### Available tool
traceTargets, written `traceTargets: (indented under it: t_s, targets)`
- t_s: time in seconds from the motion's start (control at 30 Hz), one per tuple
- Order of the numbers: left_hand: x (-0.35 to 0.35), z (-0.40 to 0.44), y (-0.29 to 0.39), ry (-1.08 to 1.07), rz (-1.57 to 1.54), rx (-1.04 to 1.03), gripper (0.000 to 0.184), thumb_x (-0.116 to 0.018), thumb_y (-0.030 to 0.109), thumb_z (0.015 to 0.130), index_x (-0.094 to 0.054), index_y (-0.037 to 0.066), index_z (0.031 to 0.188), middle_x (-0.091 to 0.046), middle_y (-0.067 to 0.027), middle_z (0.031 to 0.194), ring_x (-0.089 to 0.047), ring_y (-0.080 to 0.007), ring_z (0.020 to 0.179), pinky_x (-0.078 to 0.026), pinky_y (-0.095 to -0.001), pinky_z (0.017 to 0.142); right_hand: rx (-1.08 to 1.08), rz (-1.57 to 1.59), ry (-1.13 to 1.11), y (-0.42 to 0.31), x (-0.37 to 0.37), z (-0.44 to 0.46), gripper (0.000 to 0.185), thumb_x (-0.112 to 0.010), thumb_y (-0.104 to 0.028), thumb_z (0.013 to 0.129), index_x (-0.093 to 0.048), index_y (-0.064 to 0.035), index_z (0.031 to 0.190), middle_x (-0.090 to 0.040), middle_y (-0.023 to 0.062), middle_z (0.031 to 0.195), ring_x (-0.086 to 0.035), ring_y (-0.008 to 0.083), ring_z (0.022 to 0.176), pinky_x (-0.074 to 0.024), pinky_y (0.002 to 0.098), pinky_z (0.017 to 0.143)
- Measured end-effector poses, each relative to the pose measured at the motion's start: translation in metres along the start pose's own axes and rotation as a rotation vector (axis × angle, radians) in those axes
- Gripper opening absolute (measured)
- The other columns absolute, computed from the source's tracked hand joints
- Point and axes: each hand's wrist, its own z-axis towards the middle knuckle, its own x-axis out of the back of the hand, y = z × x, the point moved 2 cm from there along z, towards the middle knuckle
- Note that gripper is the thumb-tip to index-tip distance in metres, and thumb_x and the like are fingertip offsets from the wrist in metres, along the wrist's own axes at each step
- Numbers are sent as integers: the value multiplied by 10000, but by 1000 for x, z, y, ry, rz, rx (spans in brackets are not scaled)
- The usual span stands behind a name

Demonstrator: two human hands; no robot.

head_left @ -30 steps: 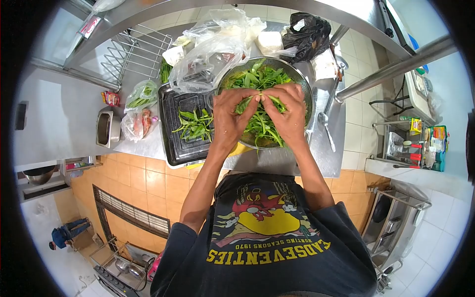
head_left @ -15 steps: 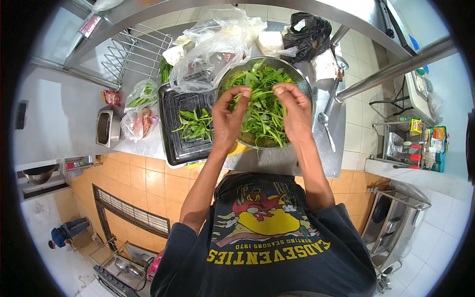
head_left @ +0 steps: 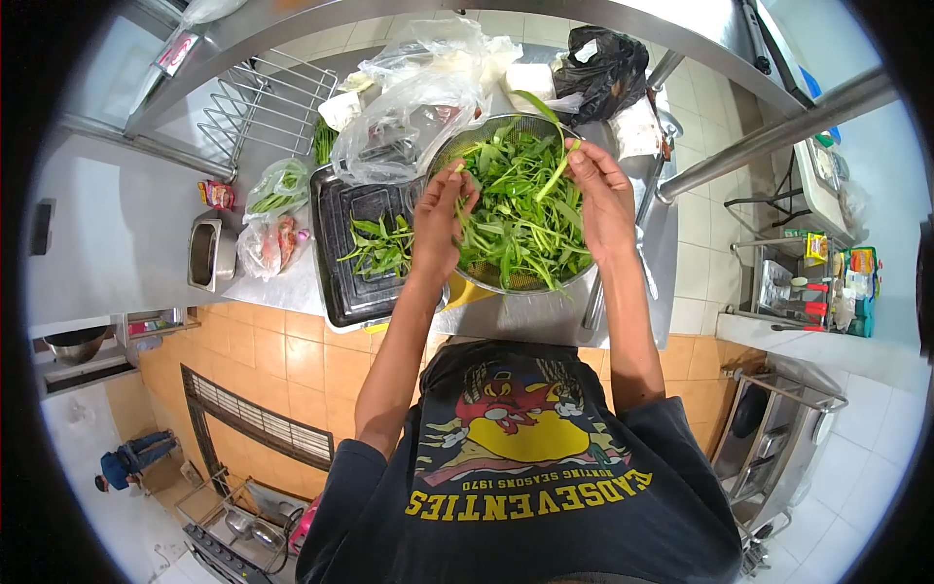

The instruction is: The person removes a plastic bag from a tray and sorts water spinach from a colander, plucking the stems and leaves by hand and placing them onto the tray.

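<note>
A round metal strainer [head_left: 513,289] heaped with leafy greens [head_left: 516,209] stands on the steel counter. Over its right side, my right hand [head_left: 600,200] pinches a long green stem [head_left: 553,175] with a leaf at its upper end. My left hand [head_left: 443,214] is closed at the strainer's left rim, with a small bit of green at its fingertips. Beside the strainer on the left lies a black tray [head_left: 338,282] holding a small pile of greens [head_left: 377,245].
Clear plastic bags [head_left: 418,97] and a black bag [head_left: 605,73] lie behind the strainer. Bagged greens [head_left: 277,190], a wire rack [head_left: 258,107] and a steel pan [head_left: 209,251] are at left. A person [head_left: 136,457] is far off at lower left.
My hands have moved apart, the left one toward the strainer's left rim and the right one to its right side. The long stem now stands out in my right hand.
</note>
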Motion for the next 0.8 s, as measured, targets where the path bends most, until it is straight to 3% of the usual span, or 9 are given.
traceTargets:
  t_s: [0.17, 0.27, 0.37, 0.47, 0.7, 0.8]
  targets:
    - [26, -1, -16, -44, 549, -237, 461, -521, 80, 987, -416, 22, 1432, -582, -91, 1279, -591, -152, 1029, -455, -275, 978, 49, -180, 24, 0, -3, 0, 163, -668, -105, 914, -666, -25, 1056, -671, 23, 980, -595, 84, 908, -460, 244, 863]
    - [33, -16, -9, -37, 528, -261, 463, -512, 19, 963, -423, -1, 1417, -603, -137, 1271, -597, -170, 1103, -448, -296, 971, 40, -255, 5, 6, -7, 1, 151, -671, -117, 914, -665, -26, 1035, -666, 15, 940, -591, 79, 872, -455, 232, 834]
    - [40, -25, -8, 9, 507, -287, 447, -520, -3, 952, -443, -18, 1392, -620, -132, 1241, -613, -165, 1067, -462, -280, 939, 71, -373, -23, 16, -15, 7, 141, -680, -120, 902, -667, -34, 1014, -657, 0, 886, -567, 73, 829, -440, 225, 790]
    - [46, -32, -3, 25, 469, -175, 426, -530, -8, 950, -462, -22, 1370, -628, -119, 1223, -625, -154, 1026, -474, -267, 910, 98, -452, -41, 25, -23, 13, 120, -679, -100, 892, -665, -29, 988, -649, 0, 858, -550, 71, 809, -438, 226, 776]
    - [67, -43, -7, 136, 459, -164, 329, -597, 142, 966, -560, 29, 1273, -670, -49, 1138, -608, -86, 979, -477, -238, 792, 156, -458, -105, 43, -36, 27, 126, -690, -58, 860, -653, -11, 971, -650, 6, 837, -545, 73, 793, -437, 221, 747]
    - [74, -49, -5, 160, 366, -231, 301, -608, 128, 963, -577, 16, 1241, -674, -52, 1101, -613, -96, 932, -474, -225, 763, 165, -480, -119, 52, -47, 32, 127, -695, -60, 852, -652, -14, 962, -661, 19, 846, -551, 76, 781, -442, 223, 738]
